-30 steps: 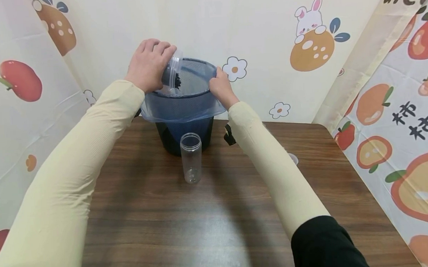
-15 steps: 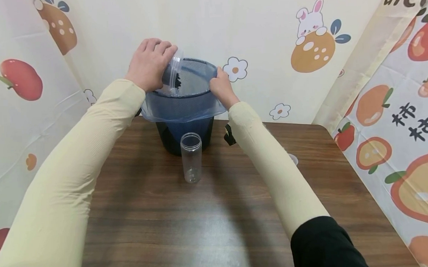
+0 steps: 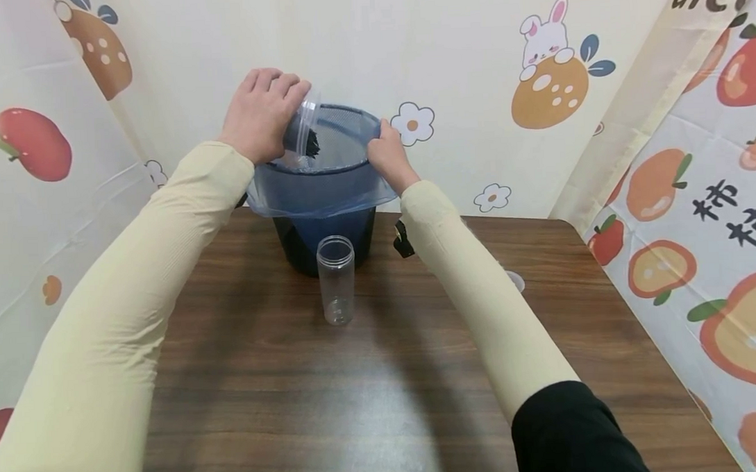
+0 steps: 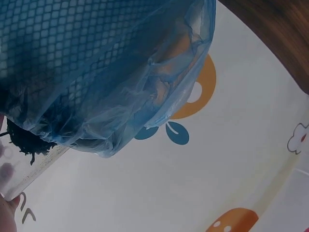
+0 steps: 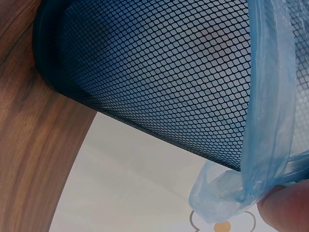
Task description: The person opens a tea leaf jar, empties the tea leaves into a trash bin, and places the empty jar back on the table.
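A black mesh bin lined with a blue plastic bag stands at the far side of the wooden table. My left hand grips a clear jar, tipped mouth-down over the bin's opening, with dark shredded material at its mouth. In the left wrist view the jar with the dark material lies against the bag. My right hand holds the bin's right rim; its fingertip presses the bag's edge beside the mesh wall.
An empty clear jar stands upright on the table in front of the bin. A small clear lid lies by my right forearm. Printed fruit curtains close in the table at the back, left and right.
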